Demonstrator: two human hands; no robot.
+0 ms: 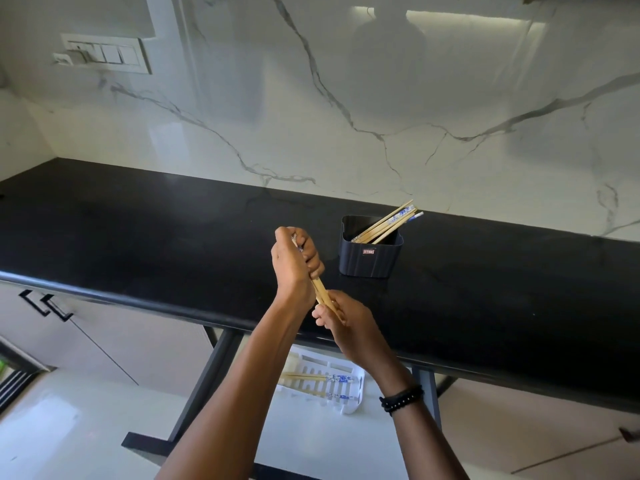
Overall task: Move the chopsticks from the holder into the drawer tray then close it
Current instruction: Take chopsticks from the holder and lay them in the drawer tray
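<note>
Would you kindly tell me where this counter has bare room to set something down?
The counter is bare left of the left hand, back to the wall, and right of the holder. The middle is crowded: left hand and right hand grip chopsticks beside the holder.

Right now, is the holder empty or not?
Not empty. A bundle of chopsticks leans inside the dark holder, with the tops sticking out past its far right rim.
</note>
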